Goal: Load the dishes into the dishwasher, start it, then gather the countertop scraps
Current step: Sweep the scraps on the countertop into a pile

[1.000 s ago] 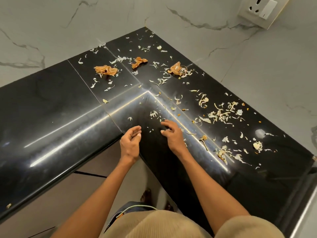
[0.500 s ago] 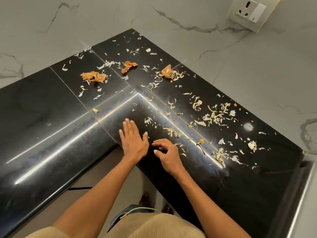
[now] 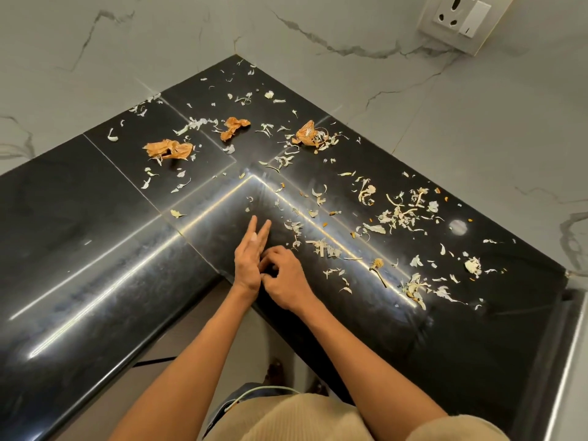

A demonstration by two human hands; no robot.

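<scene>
On the glossy black stone countertop (image 3: 95,249), the left hand (image 3: 246,265) stands on edge, fingers straight. The right hand (image 3: 283,278) touches it, fingers curled; grip unclear. Pale vegetable scraps (image 3: 397,214) lie beyond the fingertips.

A white wall socket with a switch (image 3: 458,22) is mounted on the far right of the grey-veined marble wall (image 3: 350,36), which is seen along the far and right sides of the scene. A pale tiled floor (image 3: 203,329) is seen at the near centre. A steel edge (image 3: 569,361) is seen at the right, near corner.
</scene>
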